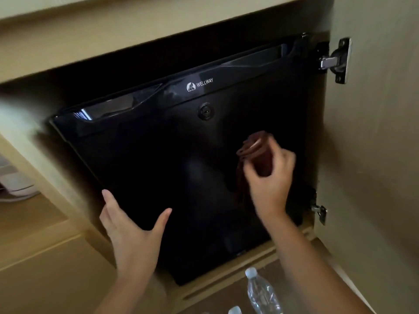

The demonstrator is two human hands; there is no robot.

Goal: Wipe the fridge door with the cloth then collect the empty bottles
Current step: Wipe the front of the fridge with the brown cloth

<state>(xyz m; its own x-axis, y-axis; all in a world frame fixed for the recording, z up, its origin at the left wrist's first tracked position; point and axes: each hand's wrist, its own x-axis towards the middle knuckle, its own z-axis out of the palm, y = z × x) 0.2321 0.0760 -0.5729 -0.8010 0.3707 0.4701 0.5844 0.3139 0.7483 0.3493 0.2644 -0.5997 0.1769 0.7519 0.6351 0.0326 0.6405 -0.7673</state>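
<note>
A glossy black mini fridge door (158,159) with a white logo and a round lock sits shut inside a beige cabinet. My right hand (269,177) is shut on a dark reddish-brown cloth (256,150), pressed against the door's right half and blurred. Fingers spread, my left hand (131,232) lies flat against the door's lower left edge. A clear plastic bottle (263,291) with a white cap stands on the floor below the fridge. The cap of a second bottle (234,310) shows at the bottom edge.
The cabinet door (374,155) stands swung open on the right, with metal hinges (335,61) on its inner face. A beige countertop edge (113,30) runs above the fridge. Wooden floor and a white object (13,184) lie at the far left.
</note>
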